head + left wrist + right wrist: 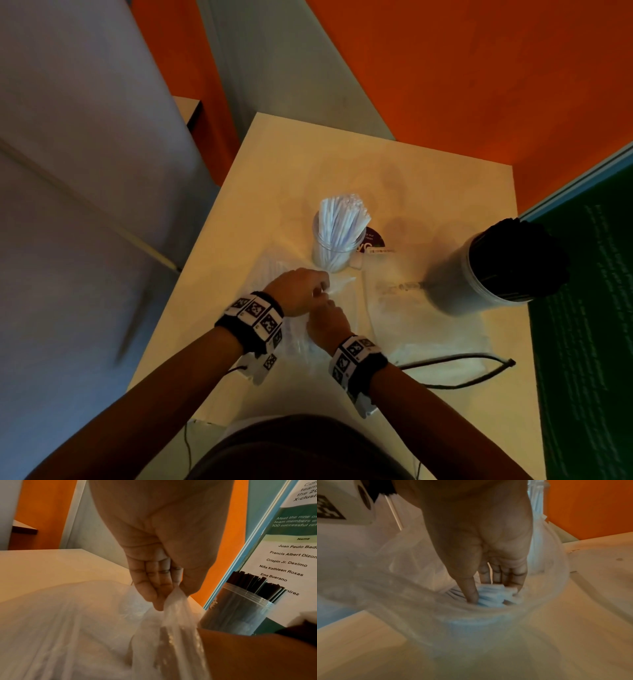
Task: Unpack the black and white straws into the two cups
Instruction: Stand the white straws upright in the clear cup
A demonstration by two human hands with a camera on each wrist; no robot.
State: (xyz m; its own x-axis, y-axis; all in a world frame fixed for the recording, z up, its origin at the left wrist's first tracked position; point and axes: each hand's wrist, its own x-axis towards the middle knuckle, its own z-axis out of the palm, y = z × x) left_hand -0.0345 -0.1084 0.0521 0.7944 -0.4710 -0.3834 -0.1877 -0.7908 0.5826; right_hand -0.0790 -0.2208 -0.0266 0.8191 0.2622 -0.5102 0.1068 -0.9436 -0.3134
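A clear cup [330, 255] stands mid-table, packed with white straws [342, 219]. To its right, a second clear cup [479, 287] [240, 609] holds black straws [513, 253] [254, 582]. In front of the white cup lies a clear plastic bag [298, 346] [68, 628] [402, 588]. My left hand [301, 291] [163, 585] pinches the bag's mouth and lifts it. My right hand [327, 323] [494, 593] is inside the bag, thumb and fingers gripping a bundle of white straws [493, 598].
An empty clear bag [421, 315] lies flat between the cups. A black cable [479, 359] runs across the table's near right. A green poster board [589, 308] [291, 555] leans at the right edge. A purple label [373, 238] sits behind the white cup.
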